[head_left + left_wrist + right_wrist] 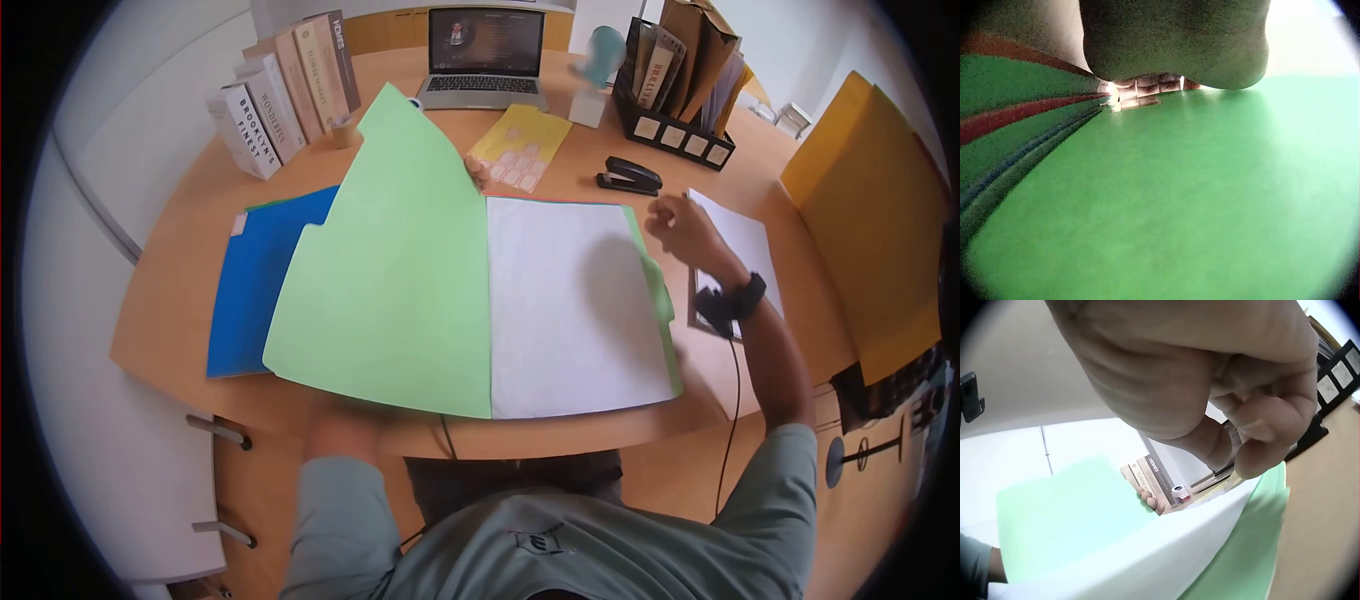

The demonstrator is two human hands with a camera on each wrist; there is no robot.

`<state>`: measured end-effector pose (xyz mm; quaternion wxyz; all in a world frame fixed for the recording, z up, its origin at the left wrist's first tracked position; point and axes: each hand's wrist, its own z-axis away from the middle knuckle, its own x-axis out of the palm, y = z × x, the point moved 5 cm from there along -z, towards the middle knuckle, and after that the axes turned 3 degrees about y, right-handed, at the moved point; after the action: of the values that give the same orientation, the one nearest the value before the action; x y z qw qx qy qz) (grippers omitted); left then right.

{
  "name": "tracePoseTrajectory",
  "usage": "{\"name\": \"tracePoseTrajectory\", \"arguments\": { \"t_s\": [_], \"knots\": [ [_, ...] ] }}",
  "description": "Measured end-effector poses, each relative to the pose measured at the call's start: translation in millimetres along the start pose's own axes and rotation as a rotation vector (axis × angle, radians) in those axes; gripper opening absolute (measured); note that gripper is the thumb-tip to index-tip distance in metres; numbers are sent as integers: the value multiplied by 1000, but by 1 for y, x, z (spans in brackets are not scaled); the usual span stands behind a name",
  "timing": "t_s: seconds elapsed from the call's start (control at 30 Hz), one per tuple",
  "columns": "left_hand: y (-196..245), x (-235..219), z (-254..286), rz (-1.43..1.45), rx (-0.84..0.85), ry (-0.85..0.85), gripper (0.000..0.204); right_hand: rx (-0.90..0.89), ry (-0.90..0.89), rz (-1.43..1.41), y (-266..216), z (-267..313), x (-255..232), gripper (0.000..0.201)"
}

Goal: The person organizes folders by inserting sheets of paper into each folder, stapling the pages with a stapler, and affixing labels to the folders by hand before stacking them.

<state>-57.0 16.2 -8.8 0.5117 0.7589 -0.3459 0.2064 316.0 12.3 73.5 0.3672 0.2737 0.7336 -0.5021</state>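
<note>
An open green folder (390, 290) lies at the front of the desk, its left cover raised. A white sheet (570, 310) lies on its right half. My left hand (477, 172) reaches behind the raised cover and grips the folder near the top of its fold; only some fingers show in the head view. In the left wrist view, the palm (1175, 44) is close over the green card. My right hand (690, 235) hovers right of the folder's upper corner, fingers loosely curled and holding nothing. A blue folder (255, 290) pokes out at the left.
A black stapler (630, 177) and a white pad (735, 235) lie near my right hand. Behind are a yellow patterned sheet (525, 145), a laptop (487, 85), a row of books (275, 110) and a black file organizer (680, 140). Yellow folders (870, 220) stand at the right.
</note>
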Motion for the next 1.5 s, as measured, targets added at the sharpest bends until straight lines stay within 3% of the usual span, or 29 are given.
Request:
{"name": "tracePoseTrajectory", "arguments": {
  "t_s": [0.27,0.57,0.63,0.83,0.93,1.03,1.5],
  "knots": [
    [-7,5,-12,37,-9,-73,32,-249,151,234,6,-97,6,32],
    [-11,8,-20,88,-17,-177,32,-258,-113,347,23,-138,38,41],
    [-13,9,-25,108,-14,-210,32,-206,-166,381,28,-140,43,40],
    [-16,13,-31,154,-4,-321,32,-354,-22,295,6,-137,44,35],
    [-21,17,-36,183,-5,-392,31,-511,-99,264,-43,-116,45,36],
    [-27,17,-42,204,-8,-459,31,-515,-200,228,-75,-105,53,37],
    [-21,34,-46,159,-5,-494,32,-530,-388,277,-99,-92,69,37]
  ]
}}
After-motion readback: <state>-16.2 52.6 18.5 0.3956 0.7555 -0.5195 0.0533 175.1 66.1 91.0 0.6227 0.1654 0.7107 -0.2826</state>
